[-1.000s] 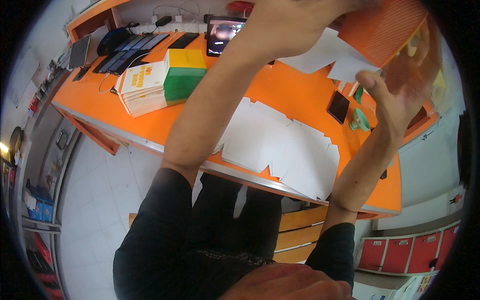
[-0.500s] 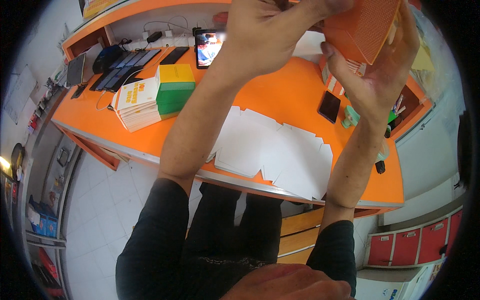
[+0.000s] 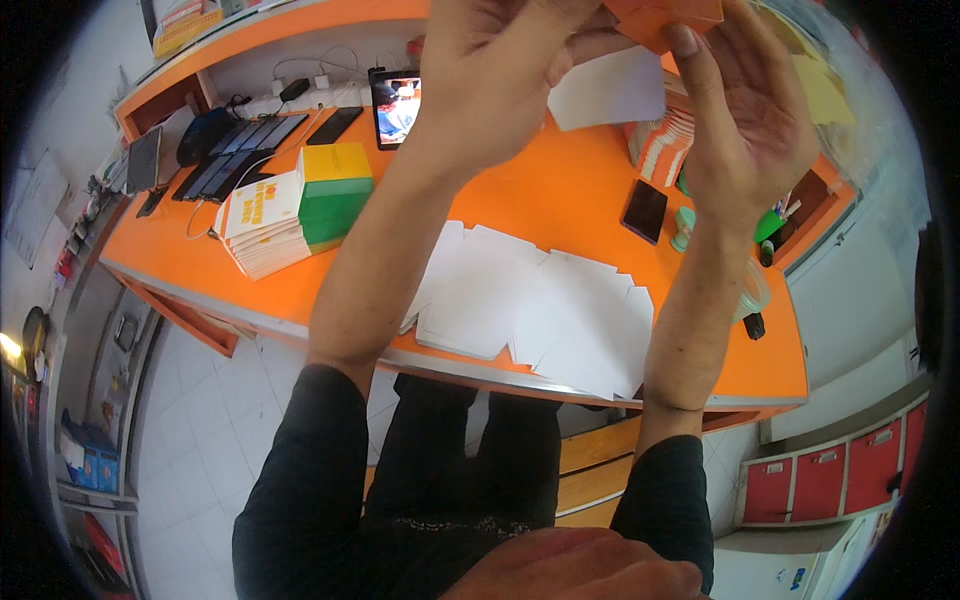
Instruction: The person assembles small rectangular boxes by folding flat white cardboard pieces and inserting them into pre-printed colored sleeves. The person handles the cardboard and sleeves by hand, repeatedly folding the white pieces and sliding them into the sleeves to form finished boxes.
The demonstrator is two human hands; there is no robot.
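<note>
Both my hands are raised close to the camera, above an orange desk [image 3: 560,190]. My left hand [image 3: 500,70] and my right hand [image 3: 750,110] together grip an orange cardboard piece [image 3: 670,18] at the top edge of the view; most of it is cut off by the frame. Below my forearms, several flat white sheets [image 3: 540,305] lie overlapping along the desk's near edge. Another white sheet [image 3: 610,90] lies farther back on the desk.
A stack of white and orange booklets [image 3: 265,225] with a green and yellow box [image 3: 335,190] sits left. Dark tablets [image 3: 235,160], a lit phone screen [image 3: 395,105], a black phone [image 3: 645,210], a second booklet stack [image 3: 665,145] and pens [image 3: 775,220] surround them. Red lockers [image 3: 850,470] stand lower right.
My hands have drawn together and higher in the view, bringing the orange cardboard piece up to the top edge. The view has tilted so more of the desk shows.
</note>
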